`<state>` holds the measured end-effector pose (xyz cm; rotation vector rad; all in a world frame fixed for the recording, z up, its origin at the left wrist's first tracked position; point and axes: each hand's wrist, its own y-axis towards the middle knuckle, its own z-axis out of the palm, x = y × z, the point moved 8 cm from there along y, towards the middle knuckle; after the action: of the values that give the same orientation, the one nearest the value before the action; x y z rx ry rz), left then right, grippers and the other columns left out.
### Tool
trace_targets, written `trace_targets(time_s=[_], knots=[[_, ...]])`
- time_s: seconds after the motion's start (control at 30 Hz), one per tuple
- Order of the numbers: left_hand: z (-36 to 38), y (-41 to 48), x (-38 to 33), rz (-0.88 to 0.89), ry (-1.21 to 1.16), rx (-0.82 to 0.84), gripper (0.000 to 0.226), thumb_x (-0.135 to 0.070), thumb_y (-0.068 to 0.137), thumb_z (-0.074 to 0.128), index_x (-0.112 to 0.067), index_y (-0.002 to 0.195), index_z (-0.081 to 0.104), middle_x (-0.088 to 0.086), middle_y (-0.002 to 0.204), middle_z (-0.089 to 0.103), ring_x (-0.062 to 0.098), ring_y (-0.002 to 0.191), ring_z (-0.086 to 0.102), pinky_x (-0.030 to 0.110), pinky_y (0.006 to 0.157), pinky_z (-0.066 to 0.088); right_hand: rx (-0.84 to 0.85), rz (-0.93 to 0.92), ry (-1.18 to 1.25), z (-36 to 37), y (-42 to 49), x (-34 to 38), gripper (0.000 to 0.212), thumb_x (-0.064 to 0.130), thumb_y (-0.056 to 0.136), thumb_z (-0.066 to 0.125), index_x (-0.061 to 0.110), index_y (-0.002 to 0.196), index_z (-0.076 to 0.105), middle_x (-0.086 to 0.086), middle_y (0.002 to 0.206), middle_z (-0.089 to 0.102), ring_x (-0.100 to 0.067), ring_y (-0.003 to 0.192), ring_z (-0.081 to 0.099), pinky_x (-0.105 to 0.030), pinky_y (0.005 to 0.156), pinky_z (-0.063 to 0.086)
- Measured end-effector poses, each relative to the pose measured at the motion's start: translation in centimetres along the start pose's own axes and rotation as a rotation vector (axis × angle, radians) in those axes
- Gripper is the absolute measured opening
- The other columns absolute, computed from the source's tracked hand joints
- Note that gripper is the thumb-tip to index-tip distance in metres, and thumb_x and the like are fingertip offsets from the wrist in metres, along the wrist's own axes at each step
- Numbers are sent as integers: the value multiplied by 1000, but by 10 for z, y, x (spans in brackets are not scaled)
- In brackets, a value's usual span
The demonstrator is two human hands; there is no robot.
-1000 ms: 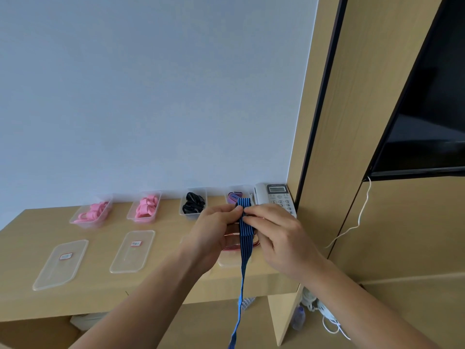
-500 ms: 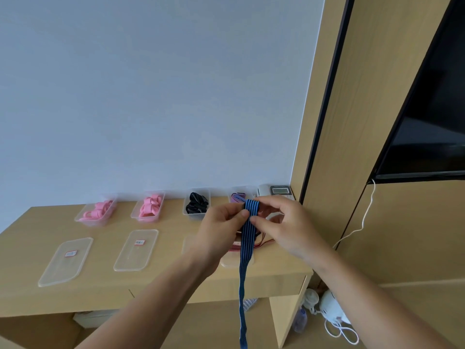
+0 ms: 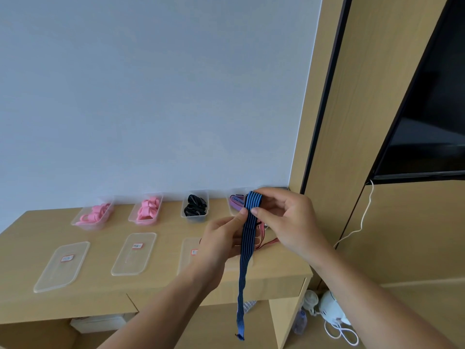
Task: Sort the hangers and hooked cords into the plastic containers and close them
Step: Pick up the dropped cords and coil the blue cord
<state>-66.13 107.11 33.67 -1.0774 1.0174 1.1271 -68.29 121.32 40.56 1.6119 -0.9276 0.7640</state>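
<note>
The blue cord (image 3: 245, 250) is a flat elastic band, bright blue with thin dark stripes running along its length. Its top is folded over into a short doubled loop. From there a single length hangs straight down, past the front edge of the desk (image 3: 100, 278), to a dark tip far below the grip.

Both hands hold it in the air above the desk's right end. The left hand (image 3: 221, 244) pinches the band just under the fold, thumb pressed on its left edge and fingers curled behind. The right hand (image 3: 289, 222) has the fold itself — forefinger hooked over the top, thumb tip against the right edge — with its other fingers loosely bent.

Right behind the grip stands an open container (image 3: 231, 197) with a purple cord in it. To the grip's left is a container of black pieces (image 3: 193, 219), and farther left two containers of pink hangers (image 3: 147, 222). Down and left of the grip, clear lids (image 3: 134, 253) lie flat on the desk. Red cords (image 3: 266, 244) lie under the hands, partly hidden.

Compared with half a second ago, the folded loop is taller and the hands sit higher against the wall. The cord's tip now shows, where before it ran off the bottom edge.
</note>
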Motion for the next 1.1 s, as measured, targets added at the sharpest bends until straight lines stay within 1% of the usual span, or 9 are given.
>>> trace_targets(time_s=[0.1, 0.27, 0.4, 0.53, 0.63, 0.73, 0.83, 0.97, 1.1], knots=[[-2, 1, 1, -39, 2, -13, 48, -65, 80, 68, -21, 93, 83, 16, 96, 80, 33, 93, 77, 42, 87, 62, -32, -61, -13, -1, -1, 3, 40, -2, 83, 77, 33, 102, 73, 12, 96, 77, -13, 90, 73, -31, 77, 59], [-4, 5, -2, -65, 47, -27, 72, -79, 74, 67, -11, 91, 82, 15, 94, 80, 30, 91, 78, 41, 84, 63, -102, -119, -24, -5, -5, 4, 29, -2, 83, 76, 11, 109, 75, 6, 99, 76, -13, 91, 74, -32, 76, 61], [-2, 5, 0, -113, 77, 15, 70, -85, 73, 61, -20, 83, 84, 13, 95, 81, 26, 90, 79, 35, 81, 58, -147, -200, -52, -7, -8, 11, 28, -6, 82, 76, 5, 108, 74, 1, 100, 76, -12, 92, 74, -29, 81, 60], [-1, 8, -1, -116, 32, 40, 70, -84, 69, 62, -20, 87, 84, 16, 100, 80, 31, 94, 78, 40, 85, 60, -167, -362, -218, -5, -14, 28, 30, -9, 78, 79, 5, 103, 75, 2, 98, 75, -7, 90, 72, -28, 82, 59], [-2, 12, -2, -120, -16, 35, 65, -76, 76, 65, -17, 93, 84, 16, 102, 79, 33, 97, 77, 47, 94, 60, -158, -506, -365, 0, -22, 37, 36, -17, 72, 78, 4, 100, 76, -2, 99, 76, -8, 95, 70, -17, 87, 54], [-5, 16, -5, -104, -44, 24, 48, -61, 82, 71, -16, 95, 84, 14, 100, 79, 28, 91, 77, 38, 82, 63, -148, -555, -424, 5, -29, 32, 43, -27, 65, 74, 2, 97, 76, -5, 102, 76, -14, 100, 71, -21, 92, 54], [-3, 18, -6, -116, -80, 49, 40, -46, 83, 73, -12, 101, 82, 13, 98, 78, 26, 83, 74, 42, 87, 61, -103, -577, -453, 9, -33, 27, 45, -30, 64, 68, 1, 96, 76, -8, 107, 74, -17, 106, 70, -26, 96, 54], [-5, 21, -12, -75, -82, 73, 28, -31, 88, 69, -10, 102, 82, 13, 95, 76, 26, 86, 75, 38, 80, 61, -36, -635, -513, 14, -35, 28, 38, -26, 73, 64, -1, 99, 74, -12, 114, 71, -23, 113, 67, -36, 96, 55], [-8, 25, -21, -26, -68, 80, 24, -17, 100, 60, -2, 108, 77, 14, 97, 73, 25, 86, 73, 39, 82, 61, 30, -579, -491, 16, -36, 27, 31, -15, 79, 67, 2, 104, 76, -7, 120, 71, -19, 123, 62, -33, 104, 50]])
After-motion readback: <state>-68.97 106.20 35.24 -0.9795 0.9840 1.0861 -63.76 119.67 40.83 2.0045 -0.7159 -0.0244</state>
